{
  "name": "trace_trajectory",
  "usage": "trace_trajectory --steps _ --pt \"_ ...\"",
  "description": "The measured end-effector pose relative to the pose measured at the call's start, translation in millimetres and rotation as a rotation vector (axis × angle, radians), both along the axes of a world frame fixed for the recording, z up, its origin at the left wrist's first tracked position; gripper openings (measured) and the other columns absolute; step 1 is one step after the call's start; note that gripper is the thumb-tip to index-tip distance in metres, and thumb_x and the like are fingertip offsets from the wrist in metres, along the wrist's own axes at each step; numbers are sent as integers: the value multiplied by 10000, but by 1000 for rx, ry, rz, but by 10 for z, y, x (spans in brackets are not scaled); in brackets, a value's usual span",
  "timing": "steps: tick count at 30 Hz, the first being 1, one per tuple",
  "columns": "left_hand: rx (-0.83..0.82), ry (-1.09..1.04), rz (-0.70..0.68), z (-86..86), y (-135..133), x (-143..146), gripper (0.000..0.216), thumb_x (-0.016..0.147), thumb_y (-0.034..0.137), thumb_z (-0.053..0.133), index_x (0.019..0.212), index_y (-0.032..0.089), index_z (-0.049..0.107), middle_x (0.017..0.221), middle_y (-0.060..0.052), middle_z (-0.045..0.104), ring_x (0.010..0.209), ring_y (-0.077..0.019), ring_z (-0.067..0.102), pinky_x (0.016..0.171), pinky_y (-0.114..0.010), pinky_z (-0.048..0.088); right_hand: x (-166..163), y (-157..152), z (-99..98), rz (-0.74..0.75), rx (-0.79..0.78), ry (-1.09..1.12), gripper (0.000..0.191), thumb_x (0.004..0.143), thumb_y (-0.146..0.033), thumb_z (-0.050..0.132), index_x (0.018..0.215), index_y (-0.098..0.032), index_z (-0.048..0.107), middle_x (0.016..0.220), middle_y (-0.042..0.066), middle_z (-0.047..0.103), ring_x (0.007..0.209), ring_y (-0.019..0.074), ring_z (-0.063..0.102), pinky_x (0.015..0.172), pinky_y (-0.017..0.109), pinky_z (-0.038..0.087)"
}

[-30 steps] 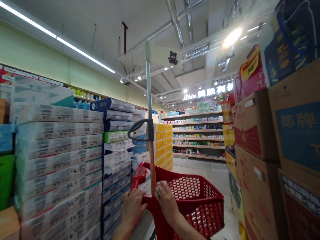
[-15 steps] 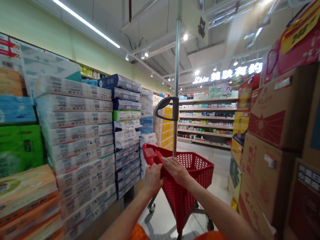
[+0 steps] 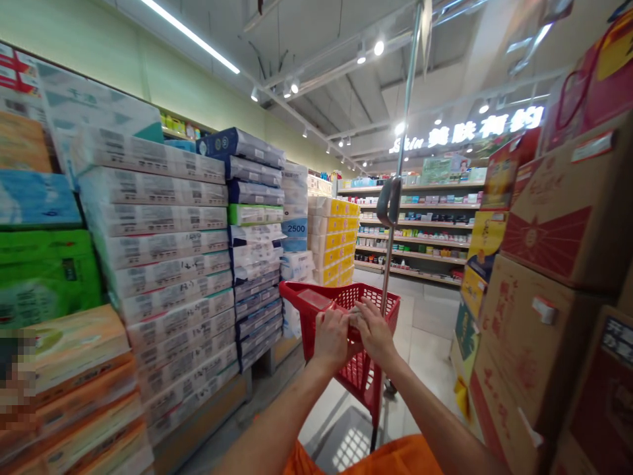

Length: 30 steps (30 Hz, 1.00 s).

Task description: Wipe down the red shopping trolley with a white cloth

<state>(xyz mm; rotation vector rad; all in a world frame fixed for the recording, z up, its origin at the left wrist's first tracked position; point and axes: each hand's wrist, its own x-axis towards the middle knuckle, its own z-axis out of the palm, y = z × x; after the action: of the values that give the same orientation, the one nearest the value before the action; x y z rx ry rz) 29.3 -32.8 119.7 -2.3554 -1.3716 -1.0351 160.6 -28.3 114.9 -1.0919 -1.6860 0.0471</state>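
A red plastic shopping cart with latticed basket sides stands right in front of me, turned at an angle. My left hand is closed over its near red handle, the knuckles on top. Close beside it on the right, my right hand has its fingers curled over the same handle; the fingertips are partly hidden. A metal pole rises from the cart and carries a grey loop grip that neither hand touches. Little of the basket's inside shows.
Tall stacks of wrapped paper packs line the left side, with yellow-and-white packs farther along. Brown cardboard boxes are piled on the right. Ahead stand shelves of small goods beneath a lit sign. Pale tiled floor runs between.
The cart has swung round, its basket now pointing more away from me and its pole leaning to the right. Both hands have shifted right with the handle.
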Motion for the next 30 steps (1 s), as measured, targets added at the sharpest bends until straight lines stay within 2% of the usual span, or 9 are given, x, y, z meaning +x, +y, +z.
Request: trace_trajectory --steps 4,7,10,15,18,21,25,27,30 --pt "-53 35 48 5 141 -220 691 631 551 576 1191 177 422 1281 -112 434 1211 -272 319 1015 -473 174 334 0 -75 -149 -60 -9 326 759 -246 381 985 -181 606 1026 63 595 1023 198 508 890 363 397" --pt "-119 55 131 -15 213 -348 703 676 583 508 1224 155 397 1325 -121 394 1252 -270 268 1041 -492 104 447 -80 -59 -249 -90 -29 301 775 -241 372 964 -182 597 973 57 608 880 180 559 792 330 438" --pt "-122 58 151 -40 196 -304 679 705 569 479 1227 144 394 1323 -123 400 1252 -266 272 1047 -490 97 285 -176 -43 -359 -34 -123 302 804 -229 378 1029 -182 574 1015 78 598 914 206 549 799 361 426" --pt "-124 33 144 -83 218 -238 553 747 374 487 1242 149 385 1332 -133 387 1260 -279 258 1037 -510 116 -337 -131 -160 -226 251 -294 361 817 -128 384 1149 -189 513 1196 105 516 1134 242 430 948 429 334" --pt "-132 -30 5 -77 270 -342 597 711 212 487 1284 172 322 1340 -110 382 1256 -254 280 1042 -491 147 -497 -35 -199 -134 321 -273 435 813 -90 363 1226 -207 437 1250 87 474 1197 221 370 989 429 304" --pt "-157 -205 -185 17 260 -402 713 668 169 506 1326 162 230 1350 -101 366 1228 -220 334 1033 -419 240 -415 37 -141 -56 255 -173 543 786 -90 391 1310 -206 307 1257 99 461 1191 227 381 948 423 360" --pt "-206 -268 -363 193 180 -189 513 741 270 488 1241 197 398 1263 -68 476 1165 -219 411 996 -392 303 -175 131 -11 88 138 4 683 756 -114 413 1366 -210 121 1244 119 457 1032 194 526 812 345 464" --pt "-243 -246 -340 240 154 -7 441 753 326 494 1183 235 461 1175 -40 547 1101 -218 466 999 -433 276 -25 168 20 42 101 -10 732 717 -153 484 1361 -198 137 1267 132 422 1024 198 527 810 344 456" --pt "-230 -207 -210 238 162 192 389 712 321 557 1091 242 519 1053 -21 601 1013 -213 515 1008 -503 193 209 170 3 -118 20 -261 795 610 -234 623 1320 -165 273 1185 138 493 1032 262 506 823 403 412"
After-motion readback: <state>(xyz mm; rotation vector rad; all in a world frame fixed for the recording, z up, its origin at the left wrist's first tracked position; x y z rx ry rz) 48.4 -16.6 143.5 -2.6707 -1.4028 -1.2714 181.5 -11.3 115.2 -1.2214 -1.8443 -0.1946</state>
